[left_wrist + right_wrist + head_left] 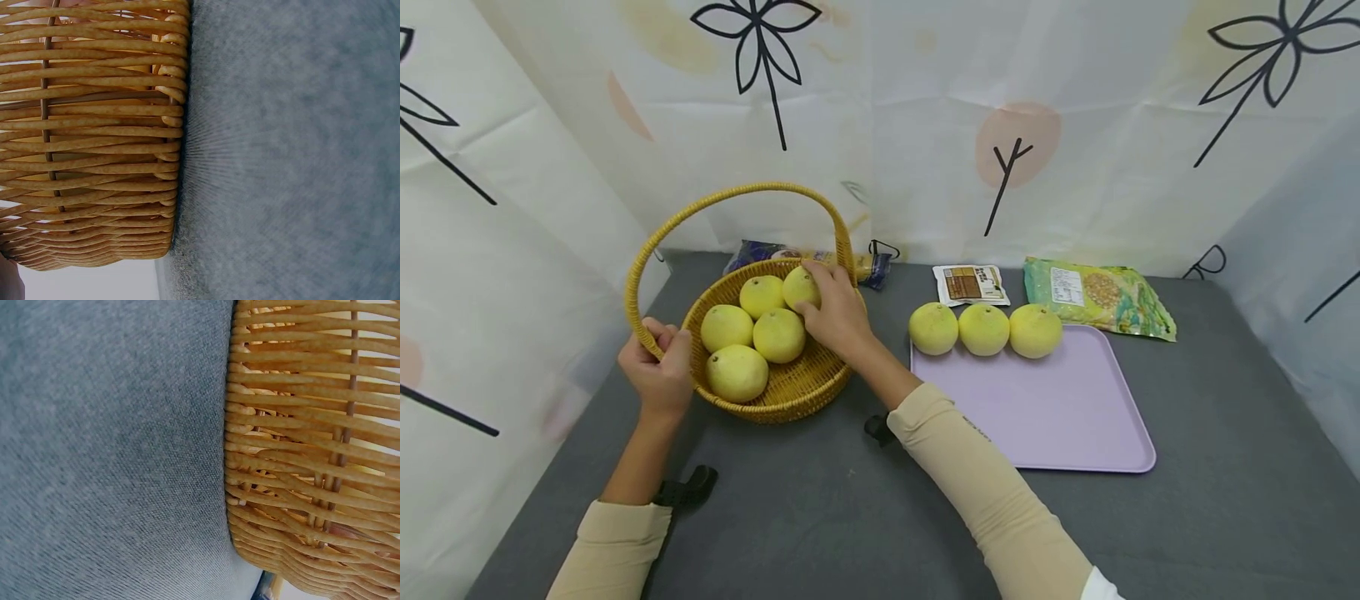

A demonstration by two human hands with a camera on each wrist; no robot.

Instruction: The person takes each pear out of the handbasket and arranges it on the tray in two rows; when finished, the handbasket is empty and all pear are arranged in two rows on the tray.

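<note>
A yellow wicker basket (808, 379) with a tall arched handle (760, 190) stands on the left of the table. My left hand (661, 371) grips the handle near its foot, at the basket's left rim. Over the far right part of the basket, my right hand (837, 315) holds a pale yellow grapefruit (801, 287), thumb and fingers around it. Several other grapefruits (737, 373) lie in the basket, toward its left and back. Both wrist views show mostly woven basket wall (94, 137) (300, 425); the fingers are largely hidden there.
Three grapefruits (984, 328) sit in a row along the back edge of a lilac tray (1045, 417) on the right. Behind it lie a small white packet (972, 285) and a green bag (1097, 296). A blue and yellow package (872, 268) lies behind the basket.
</note>
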